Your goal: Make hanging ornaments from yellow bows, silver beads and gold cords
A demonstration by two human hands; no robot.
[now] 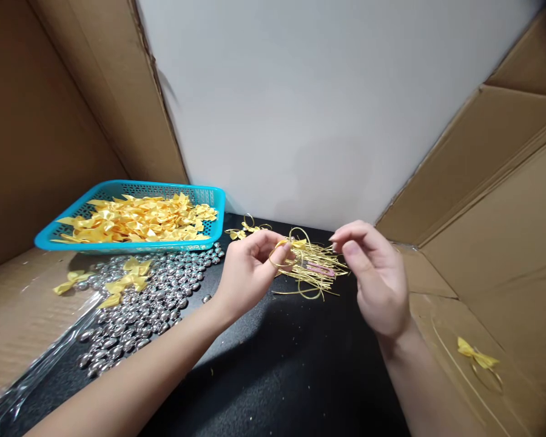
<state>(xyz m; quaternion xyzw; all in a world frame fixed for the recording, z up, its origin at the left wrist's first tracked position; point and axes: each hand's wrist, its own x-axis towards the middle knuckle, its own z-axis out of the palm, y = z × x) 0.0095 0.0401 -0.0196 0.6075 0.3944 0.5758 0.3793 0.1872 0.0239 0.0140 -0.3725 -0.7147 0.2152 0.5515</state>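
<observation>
My left hand (252, 264) is closed, pinching a yellow ribbon bow (296, 243) with thin gold cord loops between thumb and fingers. To its right, my right hand (375, 276) is raised with curled fingers, the thumb a little apart from the fingertips; nothing shows in it. Below and between the hands lies a pile of gold cord pieces (309, 264) on a black table surface (273, 364). A pinkish flat clip-like item (321, 269) rests on that pile.
At the left stands a blue basket (131, 246) full of yellow bows (141, 218). Silver beads (150, 309) spread before it, a few loose bows (127, 280) on top. More corded bows (246, 230) lie behind my left hand; another bow (477, 353) is on cardboard at right. Cardboard walls (495, 212) flank the table.
</observation>
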